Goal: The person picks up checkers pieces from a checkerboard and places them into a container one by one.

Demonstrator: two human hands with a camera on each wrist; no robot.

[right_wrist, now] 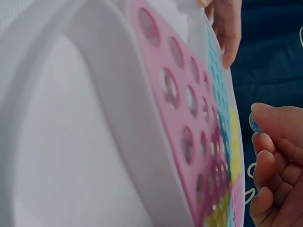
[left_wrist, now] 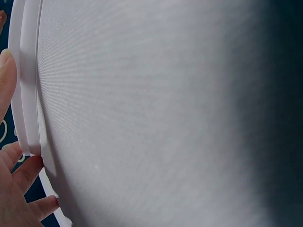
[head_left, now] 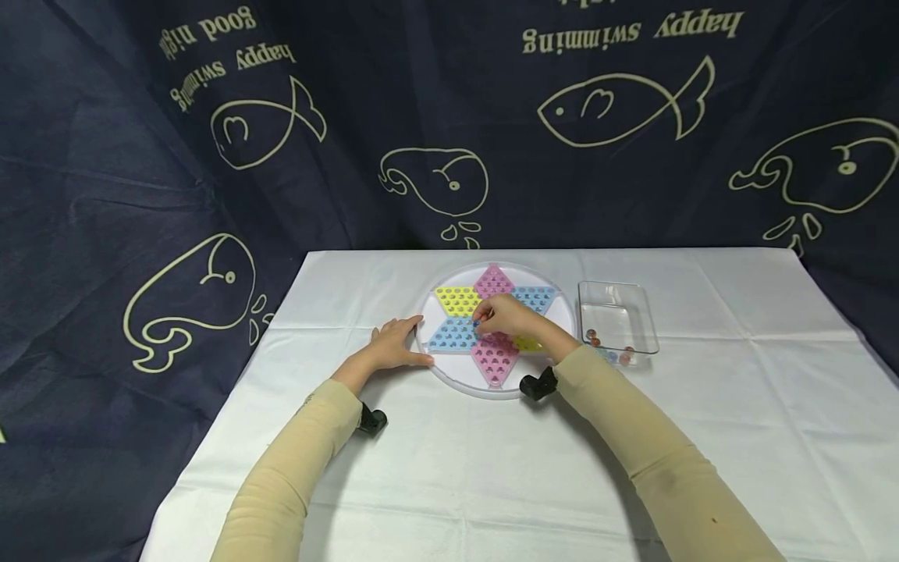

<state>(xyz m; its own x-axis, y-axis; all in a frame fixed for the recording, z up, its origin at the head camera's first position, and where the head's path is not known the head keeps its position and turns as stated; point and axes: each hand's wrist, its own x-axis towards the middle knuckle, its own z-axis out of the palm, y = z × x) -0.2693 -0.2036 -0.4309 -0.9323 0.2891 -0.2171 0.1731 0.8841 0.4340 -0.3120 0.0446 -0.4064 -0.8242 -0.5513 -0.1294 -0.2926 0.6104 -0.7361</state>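
A round white Chinese checkers board [head_left: 449, 365] lies on the table, bearing a star of pink, yellow and blue sections dotted with holes. Between thumb and index finger, my right hand [head_left: 511, 316] pinches a clear marble [right_wrist: 255, 124] with blue inside, above the middle of the star. My left hand [head_left: 393, 345] is at the board's left rim, thumb and fingers spread apart and touching the edge. In the left wrist view, only part of that hand shows beside the white rim [left_wrist: 29, 75]. Marbles in the board's holes are too small to tell clearly.
Right of the board stands a clear plastic box [head_left: 615, 320] with several reddish and bluish marbles [head_left: 595, 341] toward its near side. A white cloth [head_left: 421, 484] covers the table. Behind hangs a dark blue curtain [head_left: 435, 94] with fish drawings.
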